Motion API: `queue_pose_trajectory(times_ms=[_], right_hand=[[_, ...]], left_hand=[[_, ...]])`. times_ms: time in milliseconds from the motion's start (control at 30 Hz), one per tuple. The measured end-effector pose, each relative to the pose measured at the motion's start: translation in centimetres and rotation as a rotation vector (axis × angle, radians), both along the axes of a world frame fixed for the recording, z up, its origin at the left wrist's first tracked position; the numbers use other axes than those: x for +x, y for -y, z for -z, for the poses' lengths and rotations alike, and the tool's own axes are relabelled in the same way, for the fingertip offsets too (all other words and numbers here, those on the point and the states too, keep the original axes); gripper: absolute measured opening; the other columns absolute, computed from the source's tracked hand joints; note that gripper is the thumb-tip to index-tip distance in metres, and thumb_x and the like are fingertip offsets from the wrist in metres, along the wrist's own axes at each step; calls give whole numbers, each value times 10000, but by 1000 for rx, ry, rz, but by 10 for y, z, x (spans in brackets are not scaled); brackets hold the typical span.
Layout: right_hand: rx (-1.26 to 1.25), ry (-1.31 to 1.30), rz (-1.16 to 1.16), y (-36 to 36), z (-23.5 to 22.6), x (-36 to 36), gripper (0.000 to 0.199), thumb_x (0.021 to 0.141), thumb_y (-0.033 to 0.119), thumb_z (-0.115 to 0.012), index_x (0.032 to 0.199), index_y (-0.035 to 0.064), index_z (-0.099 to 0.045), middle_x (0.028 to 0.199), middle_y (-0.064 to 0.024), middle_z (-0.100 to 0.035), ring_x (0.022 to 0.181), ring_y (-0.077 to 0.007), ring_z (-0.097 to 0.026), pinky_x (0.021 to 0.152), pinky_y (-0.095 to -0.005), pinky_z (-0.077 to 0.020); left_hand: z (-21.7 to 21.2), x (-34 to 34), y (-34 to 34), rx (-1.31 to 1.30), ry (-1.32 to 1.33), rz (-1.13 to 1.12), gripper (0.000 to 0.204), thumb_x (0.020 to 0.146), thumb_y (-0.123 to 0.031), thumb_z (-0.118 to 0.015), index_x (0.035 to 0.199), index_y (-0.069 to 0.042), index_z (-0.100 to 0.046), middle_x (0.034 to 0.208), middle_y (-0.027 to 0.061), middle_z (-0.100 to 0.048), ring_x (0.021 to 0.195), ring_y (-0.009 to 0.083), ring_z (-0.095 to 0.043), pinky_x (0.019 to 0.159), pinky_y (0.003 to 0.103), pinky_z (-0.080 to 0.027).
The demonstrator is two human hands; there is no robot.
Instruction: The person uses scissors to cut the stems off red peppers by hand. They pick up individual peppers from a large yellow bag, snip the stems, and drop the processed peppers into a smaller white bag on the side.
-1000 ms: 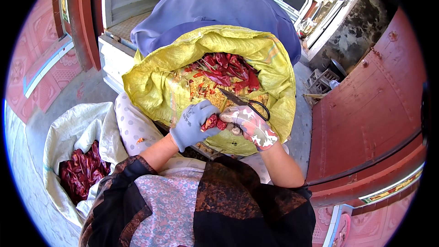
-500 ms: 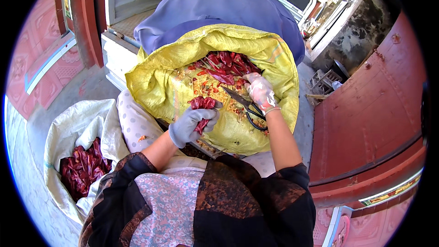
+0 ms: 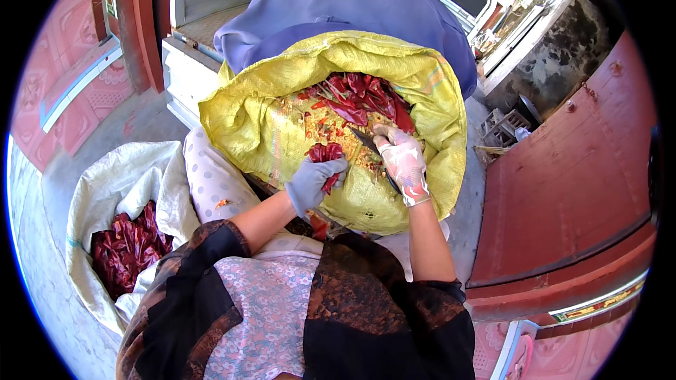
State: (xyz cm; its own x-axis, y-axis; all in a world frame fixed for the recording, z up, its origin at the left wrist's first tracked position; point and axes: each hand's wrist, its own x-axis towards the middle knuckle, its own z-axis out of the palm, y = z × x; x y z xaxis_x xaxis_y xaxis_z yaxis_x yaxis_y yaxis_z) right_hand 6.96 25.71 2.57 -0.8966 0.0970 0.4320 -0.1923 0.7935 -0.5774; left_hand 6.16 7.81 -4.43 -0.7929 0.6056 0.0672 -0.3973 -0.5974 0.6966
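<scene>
Shifted since 0.5 s ago: right hand [image 3: 401, 162] down toward 6 o'clock, fingers clamped on scissors [image 3: 367, 143], blades half hidden. Left hand [image 3: 313, 181] closed on dried chillies [image 3: 325, 155] inside yellow sack [image 3: 282, 127], stems hidden.

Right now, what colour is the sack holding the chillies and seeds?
Yellow; the sack shows best in the head view.

Woven plastic yellow sack [image 3: 239, 119], faintly shiny. Dried chillies [image 3: 362, 95], wrinkled and glossy. Dark matt metal scissors [image 3: 367, 144]. Knit cloth on 2 gloves: left hand [image 3: 311, 183] grey, right hand [image 3: 401, 162] stained. White woven sack [image 3: 127, 176], left.
</scene>
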Motion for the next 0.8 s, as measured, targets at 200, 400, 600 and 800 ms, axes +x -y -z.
queue_pose_trajectory(times_ms=[200, 400, 600, 800], right_hand=[[58, -33, 62, 4, 5, 6, 291, 817, 107, -614, 1096, 20, -612, 1022, -120, -656, 915, -198, -630, 810, -281, -474], [316, 133, 57, -5, 0, -50, 440, 779, 266, -649, 1174, 91, -567, 1133, -155, -592, 1037, -309, -565, 881, -359, -453], [224, -5, 80, -5, -2, -45, 165, 787, 138, -612, 917, 43, -650, 907, -137, -662, 828, -255, -640, 728, -318, -479], [431, -146, -39, -7, -38, 8, 112, 793, 98, -609, 890, 57, -647, 906, -102, -671, 825, -266, -641, 734, -324, -495]], left_hand=[[8, -1, -1, 176, 88, -5, 97, 874, -131, -528, 809, -62, -511, 692, 23, -497, 619, 134, -474, 565, 260, -393], [13, -15, 37, 232, 259, 20, 126, 883, -166, -532, 824, -59, -500, 708, 14, -490, 629, 127, -475, 571, 250, -393], [22, -3, 67, 194, 260, 55, 132, 887, -154, -533, 857, -27, -510, 748, 32, -505, 661, 126, -500, 589, 236, -437], [-4, -7, 78, 183, 167, -3, 80, 866, -112, -554, 849, -42, -521, 758, 24, -517, 642, 104, -495, 568, 225, -430]])
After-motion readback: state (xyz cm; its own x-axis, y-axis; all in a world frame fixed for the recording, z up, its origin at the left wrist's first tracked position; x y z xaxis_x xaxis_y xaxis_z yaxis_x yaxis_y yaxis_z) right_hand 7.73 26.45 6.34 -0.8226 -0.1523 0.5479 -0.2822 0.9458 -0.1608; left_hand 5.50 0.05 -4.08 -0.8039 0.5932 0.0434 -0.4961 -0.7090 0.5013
